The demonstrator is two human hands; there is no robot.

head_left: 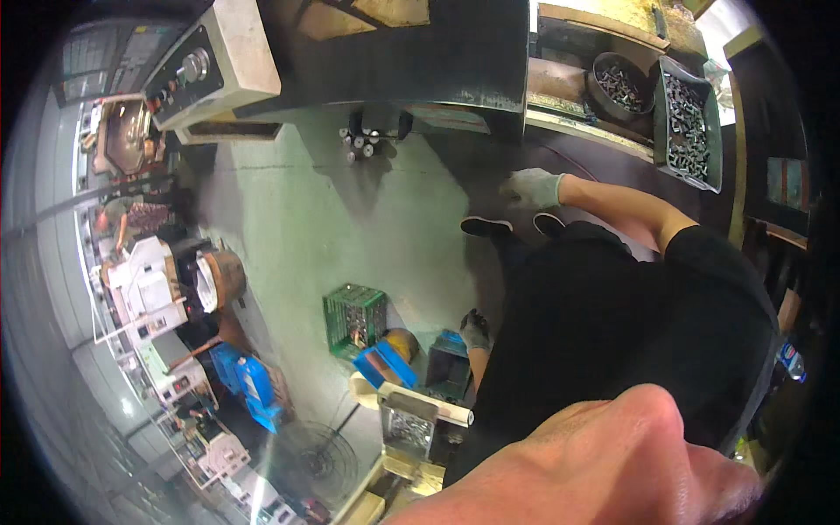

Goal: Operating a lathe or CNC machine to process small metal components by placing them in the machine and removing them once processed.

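Observation:
My right hand [534,187], in a whitish glove, hangs in front of my body above the floor near my shoes. Its fingers look loosely extended, and I see nothing held in them. Lower down, my left hand [475,330] hangs at my side in a glove with a dark palm. Its fingers seem loosely apart, with no visible object in them. Nearest to that hand is a dark bin [448,374] with something blue at its rim. Beside the bin is a blue box [385,364], and a green crate [354,317] of small parts stands farther left.
A dark machine [394,66] with a control box [214,66] stands ahead. At the upper right, a round pan [598,80] and a grey tray [674,171] hold small metal parts. A floor fan [317,459] and several machines line the left, where another person [131,219] is.

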